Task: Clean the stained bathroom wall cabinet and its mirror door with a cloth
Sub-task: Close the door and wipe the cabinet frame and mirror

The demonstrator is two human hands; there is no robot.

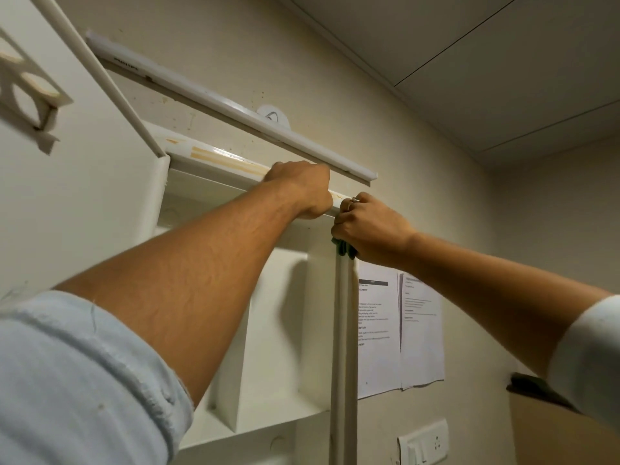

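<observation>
The white wall cabinet (268, 330) hangs open in front of me, its door (67, 196) swung out to the left. Orange-brown stains (228, 162) streak its top front edge. My left hand (302, 189) grips that top edge near the right end, fingers curled over it. My right hand (369, 226) is at the cabinet's top right corner, holding a dark green cloth (344, 248) bunched against the right side panel. Only a small part of the cloth shows below the hand.
A white tube light (218, 102) runs along the wall just above the cabinet. Two printed sheets (402, 330) hang on the wall to the right. Below them is a switch socket (424, 443). A cardboard box (553, 431) sits at the lower right.
</observation>
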